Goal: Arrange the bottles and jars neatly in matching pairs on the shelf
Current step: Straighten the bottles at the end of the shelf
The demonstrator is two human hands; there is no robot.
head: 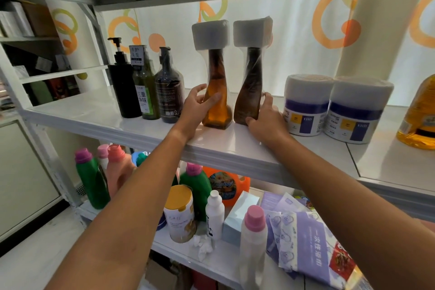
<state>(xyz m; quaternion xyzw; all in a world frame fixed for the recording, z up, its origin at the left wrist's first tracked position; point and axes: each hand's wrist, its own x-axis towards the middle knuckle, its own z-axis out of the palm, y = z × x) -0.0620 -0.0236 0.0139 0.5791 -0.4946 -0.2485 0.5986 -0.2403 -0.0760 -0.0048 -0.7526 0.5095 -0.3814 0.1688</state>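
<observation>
Two tall twisted amber bottles with white foam caps stand side by side on the white shelf [98, 117]. My left hand [196, 107] grips the lower body of the left amber bottle [217, 103]. The right amber bottle [250, 92], darker brown, is held at its base by my right hand [264, 120]. Left of them stand a black pump bottle [123, 82], a green bottle [144, 92] and a dark wrapped bottle [169, 92]. To the right sit two matching white jars with purple bands, the left jar [306, 106] and the right jar [359, 110], touching each other.
A large yellow bottle [419, 117] stands at the far right of the shelf. The lower shelf holds green and pink detergent bottles [91, 183], a gold-lidded tin [180, 213], a small white bottle [214, 215], a pink-capped bottle [253, 242] and purple packets [306, 238].
</observation>
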